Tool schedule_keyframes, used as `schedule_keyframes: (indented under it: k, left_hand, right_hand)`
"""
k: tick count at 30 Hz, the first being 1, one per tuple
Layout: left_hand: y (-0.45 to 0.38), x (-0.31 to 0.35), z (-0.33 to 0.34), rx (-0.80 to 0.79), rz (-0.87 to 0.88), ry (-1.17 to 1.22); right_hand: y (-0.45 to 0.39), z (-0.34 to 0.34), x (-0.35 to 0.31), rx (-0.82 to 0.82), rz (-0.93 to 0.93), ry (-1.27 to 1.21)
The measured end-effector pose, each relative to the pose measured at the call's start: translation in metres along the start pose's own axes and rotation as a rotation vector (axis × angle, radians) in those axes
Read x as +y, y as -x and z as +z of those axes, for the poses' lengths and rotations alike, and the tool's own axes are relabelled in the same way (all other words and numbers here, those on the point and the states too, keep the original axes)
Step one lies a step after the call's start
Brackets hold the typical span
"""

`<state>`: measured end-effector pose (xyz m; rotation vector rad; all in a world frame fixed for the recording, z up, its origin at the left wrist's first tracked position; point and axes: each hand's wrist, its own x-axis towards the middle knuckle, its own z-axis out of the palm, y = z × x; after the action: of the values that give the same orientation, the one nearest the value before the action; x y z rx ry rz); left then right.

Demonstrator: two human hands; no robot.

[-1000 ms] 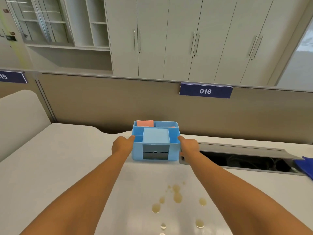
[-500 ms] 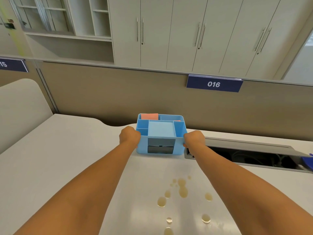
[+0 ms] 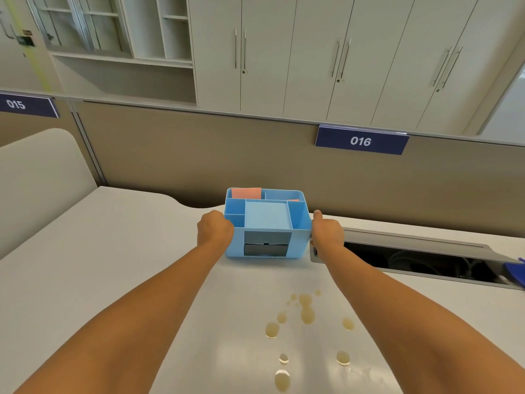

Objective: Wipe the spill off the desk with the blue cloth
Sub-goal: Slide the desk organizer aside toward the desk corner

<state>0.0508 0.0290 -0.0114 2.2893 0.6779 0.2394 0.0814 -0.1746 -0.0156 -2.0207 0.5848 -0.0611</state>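
Desk (image 3: 99, 265) spreads under my arms. The organizer (image 3: 267, 223) sits between my left hand (image 3: 214, 230) and right hand (image 3: 326, 233), both curled against its sides. Spill (image 3: 305, 314) lies unwiped nearer me; cloth (image 3: 515, 271) waits untouched, far right.

You are seeing everything through a single wide-angle camera sitting on the person's head, so there is no second view sharing any of the scene. It is looking forward and tilting down across the pale grey desk top (image 3: 85, 251), taking in both bare forearms as they are stretching away from the lens. The near desk edge is lying close under the camera, while the tan partition panel (image 3: 199, 155) and the tall cream cabinet doors (image 3: 284, 52) beyond it are filling the upper half, bending outward at the frame edges.
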Motion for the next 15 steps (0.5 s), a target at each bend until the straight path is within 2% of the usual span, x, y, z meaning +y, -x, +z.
schedule_keyframes:
  k: [6,15]
  left_hand:
    - [0.016,-0.014,-0.023,0.010,-0.004,-0.002]
    - [0.058,-0.060,-0.085,0.016,-0.074,0.074]
  right_hand:
    - [0.016,0.001,0.005,0.041,-0.019,-0.057]
    - [0.062,0.001,0.013,-0.034,-0.050,-0.060]
